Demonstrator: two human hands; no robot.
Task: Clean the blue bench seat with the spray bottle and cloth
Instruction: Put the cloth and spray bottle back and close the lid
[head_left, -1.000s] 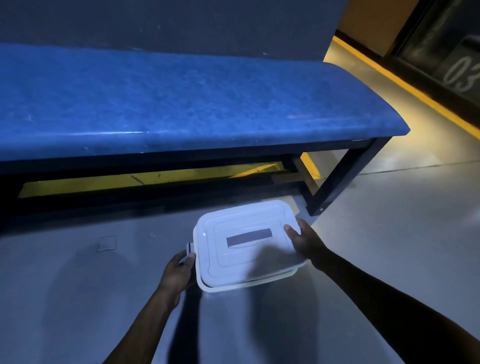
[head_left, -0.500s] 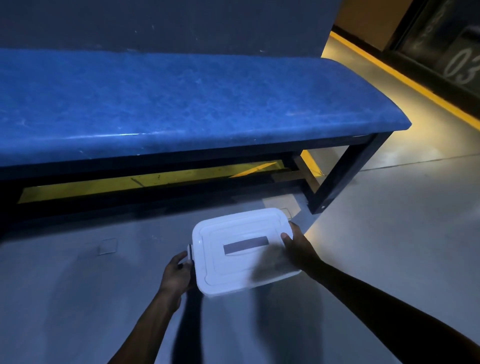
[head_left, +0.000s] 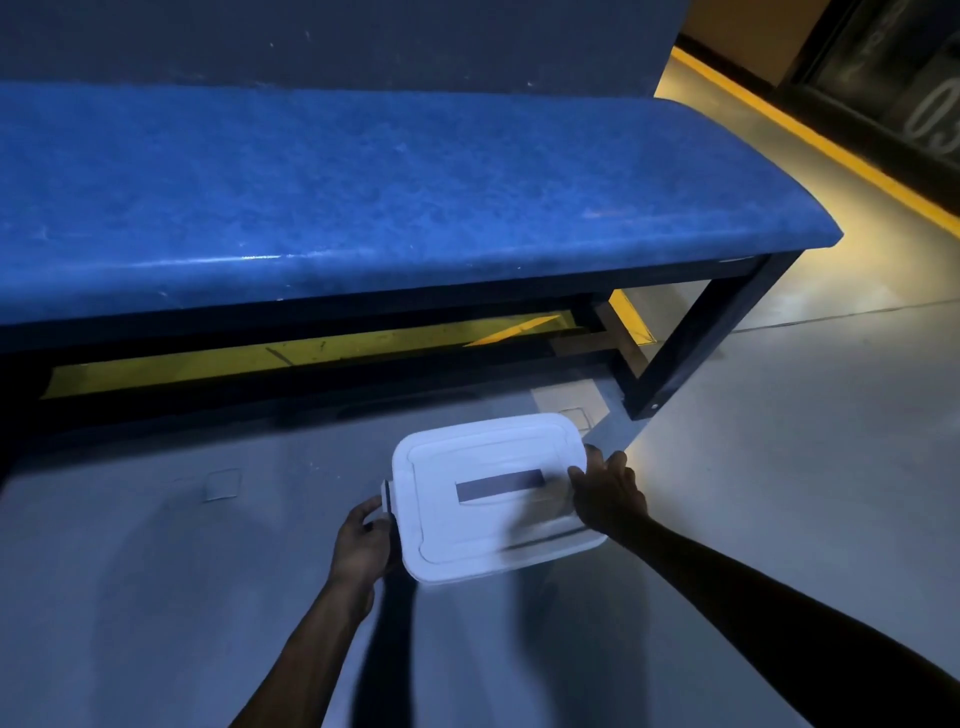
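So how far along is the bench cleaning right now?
Nothing looks cleaned: the blue bench seat is bare, and no spray bottle or cloth is visible. In hand is a closed white lidded box over the floor, the left hand at its side latch, the right hand on its lid edge. Left: opening it, then spraying and wiping.

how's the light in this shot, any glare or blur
Head view: dim and bluish, with warm light spilling across the floor at right; a thin glare streak runs along the blue bench seat front edge; the white lidded box looks slightly motion-smeared; wide-angle bowing bends the bench.
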